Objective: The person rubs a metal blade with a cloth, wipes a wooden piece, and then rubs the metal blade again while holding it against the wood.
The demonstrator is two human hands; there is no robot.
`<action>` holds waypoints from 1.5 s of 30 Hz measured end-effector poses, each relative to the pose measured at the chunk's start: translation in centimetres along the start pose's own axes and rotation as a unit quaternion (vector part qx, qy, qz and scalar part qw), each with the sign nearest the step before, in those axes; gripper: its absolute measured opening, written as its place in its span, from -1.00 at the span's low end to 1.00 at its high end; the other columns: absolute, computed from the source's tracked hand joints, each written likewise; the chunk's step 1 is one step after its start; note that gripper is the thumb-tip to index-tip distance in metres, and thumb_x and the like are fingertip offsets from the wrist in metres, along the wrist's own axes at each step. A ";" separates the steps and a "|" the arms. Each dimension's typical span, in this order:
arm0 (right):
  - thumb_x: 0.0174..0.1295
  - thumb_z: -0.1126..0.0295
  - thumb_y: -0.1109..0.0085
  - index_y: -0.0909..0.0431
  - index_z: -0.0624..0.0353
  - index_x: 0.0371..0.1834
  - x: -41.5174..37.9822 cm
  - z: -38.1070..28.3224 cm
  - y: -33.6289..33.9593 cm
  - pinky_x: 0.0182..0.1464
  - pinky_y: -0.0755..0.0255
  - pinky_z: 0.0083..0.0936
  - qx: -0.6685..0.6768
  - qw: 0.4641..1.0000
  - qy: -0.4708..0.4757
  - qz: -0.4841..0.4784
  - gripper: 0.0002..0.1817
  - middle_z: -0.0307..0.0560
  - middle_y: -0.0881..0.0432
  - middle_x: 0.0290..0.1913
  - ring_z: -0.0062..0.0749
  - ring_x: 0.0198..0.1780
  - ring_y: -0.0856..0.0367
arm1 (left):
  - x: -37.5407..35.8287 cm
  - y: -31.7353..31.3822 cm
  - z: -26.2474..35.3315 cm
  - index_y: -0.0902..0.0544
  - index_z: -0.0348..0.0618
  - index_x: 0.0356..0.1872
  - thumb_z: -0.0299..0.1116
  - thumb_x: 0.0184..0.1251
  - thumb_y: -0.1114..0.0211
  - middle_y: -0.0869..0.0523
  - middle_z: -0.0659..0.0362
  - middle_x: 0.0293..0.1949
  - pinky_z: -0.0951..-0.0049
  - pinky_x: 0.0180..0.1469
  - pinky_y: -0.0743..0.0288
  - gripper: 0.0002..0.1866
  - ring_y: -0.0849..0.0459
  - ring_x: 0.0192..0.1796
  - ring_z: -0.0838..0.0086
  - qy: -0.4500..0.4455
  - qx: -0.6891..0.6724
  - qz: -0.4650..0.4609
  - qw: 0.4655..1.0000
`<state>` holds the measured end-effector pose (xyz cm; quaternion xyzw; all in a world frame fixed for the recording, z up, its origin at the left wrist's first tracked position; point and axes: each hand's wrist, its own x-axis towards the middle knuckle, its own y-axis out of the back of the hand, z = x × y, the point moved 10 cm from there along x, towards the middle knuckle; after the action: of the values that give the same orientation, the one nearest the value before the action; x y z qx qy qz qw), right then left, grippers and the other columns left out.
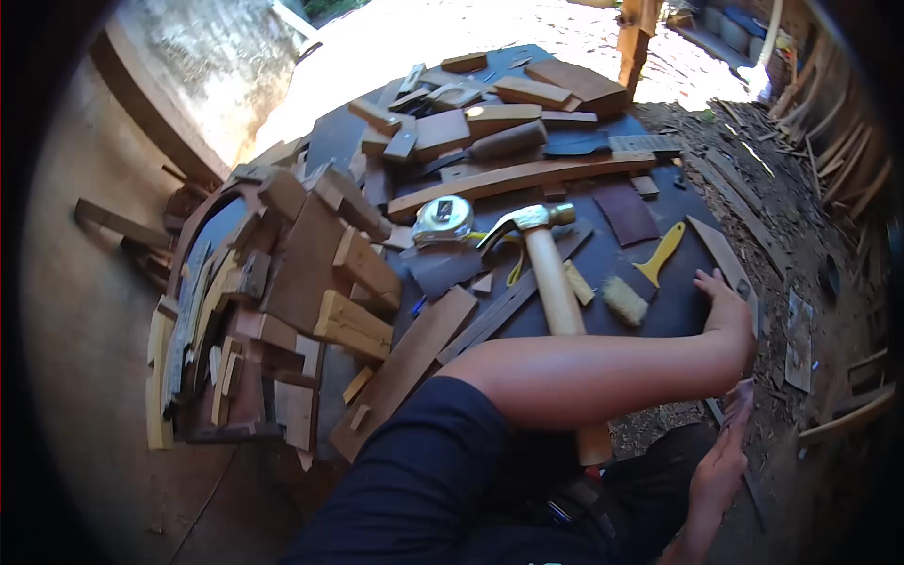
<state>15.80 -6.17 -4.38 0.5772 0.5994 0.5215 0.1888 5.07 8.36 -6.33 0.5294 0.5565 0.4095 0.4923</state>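
Note:
My left arm reaches across to the table's right edge, where my left hand (730,315) is closed on a flat wooden piece (718,247). Part of that piece is hidden behind the hand. Just below, my right hand (718,476) grips what looks like a folded piece of sandpaper (740,403) against the lower part of the wood. Left of my left hand lie a yellow-handled brush (664,252) and a dark reddish sheet of sandpaper (625,213). A claw hammer (549,268) rests in the middle, its handle partly covered by my forearm.
A tape measure (443,218) sits beside the hammer head. Wood blocks (443,132) and a long wooden strip (523,185) crowd the dark table (508,325) toward the back. Stacked wooden parts (301,254) stand at the left. A post (637,42) rises behind.

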 end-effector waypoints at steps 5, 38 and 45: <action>0.47 0.57 0.18 -0.12 -0.02 0.63 4.9 1.7 -0.7 -0.19 -0.51 -0.03 -0.035 0.996 -0.058 -0.052 -0.36 0.52 -0.61 -0.18 0.41 -0.08 -0.58 | -1.2 0.8 0.1 -0.45 -0.36 0.41 0.12 0.24 -0.27 -0.32 -0.44 0.43 -0.28 0.20 -0.46 -0.15 -0.47 0.31 -0.43 -0.001 0.036 -0.021 0.999; 0.14 0.61 -0.07 -0.01 -0.15 0.67 4.5 4.1 -1.5 -0.38 -0.54 0.00 -0.019 0.999 -0.026 -0.013 -0.04 0.12 -0.62 -0.50 0.09 -0.50 -0.67 | -5.1 4.5 -1.7 -0.79 -0.43 -0.32 -0.44 0.21 -0.20 -0.64 -0.49 0.04 0.21 -0.15 -0.69 -0.74 -0.81 -0.28 0.08 -0.116 0.027 0.151 0.981; 0.13 0.65 -0.03 -0.01 -0.10 0.68 -2.2 3.3 0.8 -0.38 -0.57 -0.03 0.019 0.994 -0.070 -0.083 -0.04 0.11 -0.60 -0.56 0.06 -0.49 -0.69 | -5.0 4.0 -1.8 -0.78 -0.39 -0.36 -0.39 0.28 -0.18 -0.72 -0.37 -0.04 0.26 -0.19 -0.70 -0.73 -0.81 -0.25 0.12 -0.124 0.066 0.142 0.980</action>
<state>19.50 -6.90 -5.84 0.5643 0.6402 0.4509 0.2615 3.80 3.98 -1.50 0.6807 0.4362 0.3693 0.4583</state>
